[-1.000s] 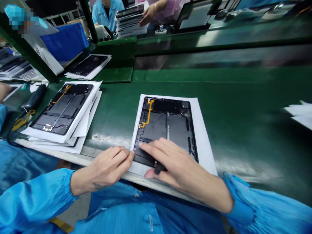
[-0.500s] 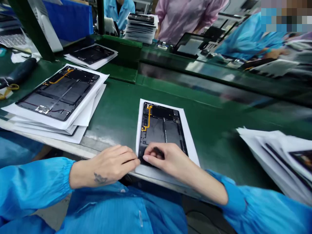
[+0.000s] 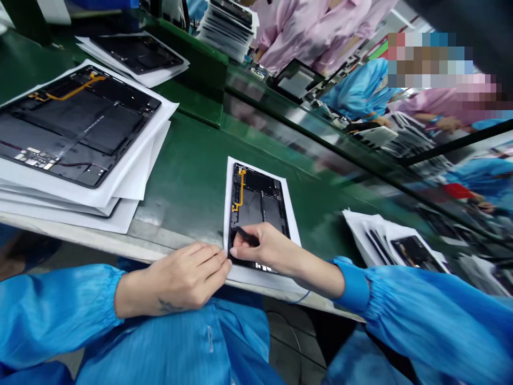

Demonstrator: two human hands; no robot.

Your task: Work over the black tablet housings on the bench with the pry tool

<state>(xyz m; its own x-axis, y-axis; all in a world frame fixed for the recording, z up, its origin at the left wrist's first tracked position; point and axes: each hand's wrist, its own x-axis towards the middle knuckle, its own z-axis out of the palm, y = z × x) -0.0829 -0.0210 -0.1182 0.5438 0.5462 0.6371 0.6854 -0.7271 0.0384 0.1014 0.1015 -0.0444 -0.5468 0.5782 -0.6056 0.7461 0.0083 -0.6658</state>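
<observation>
Opened tablet [image 3: 258,200] lies face-up in the head view on a white paper sheet [image 3: 248,275], near the edge of the green tabletop [image 3: 192,176]; the paper probably guards against scratches. The right hand [image 3: 250,243] pinches a black tool [image 3: 247,236] between closed fingers, angled low, apparently for fine control. The left hand [image 3: 192,272] rests half-curled at the near-left corner, seemingly steadying it; whether it grips anything, I cannot tell. The tablet's shallow shell contains dark flat panels and an orange flex cable [image 3: 241,192].
</observation>
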